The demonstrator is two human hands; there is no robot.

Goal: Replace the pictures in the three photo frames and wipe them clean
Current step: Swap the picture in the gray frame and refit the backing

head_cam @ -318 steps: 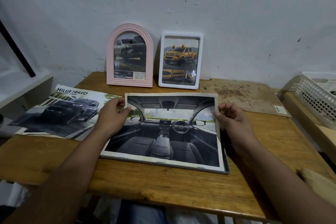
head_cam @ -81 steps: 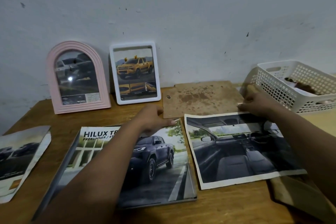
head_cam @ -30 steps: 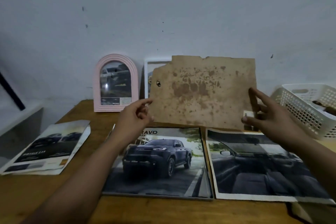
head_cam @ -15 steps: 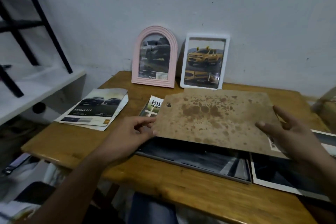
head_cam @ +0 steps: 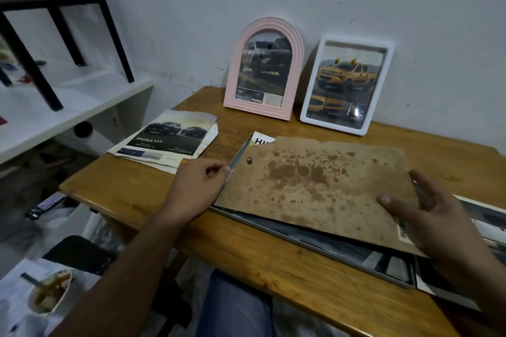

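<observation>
On the wooden surface [head_cam: 169, 194] in front of me, the stained brown backing board [head_cam: 315, 183] is down now, lying flat over the big frame [head_cam: 356, 252] with the truck picture, where a second ago I had it lifted up against the wall. My left hand [head_cam: 197, 186] is curled, fingertips pinching the board's left edge; my right hand [head_cam: 427, 216] is spread, fingers resting on its right end. The board is blotched with dark spots, a small hole near its left corner. Against the wall, the pink arched frame [head_cam: 264, 68] and white frame [head_cam: 347, 85] stand upright, side by side. A loose brochure [head_cam: 169, 142] lies left.
</observation>
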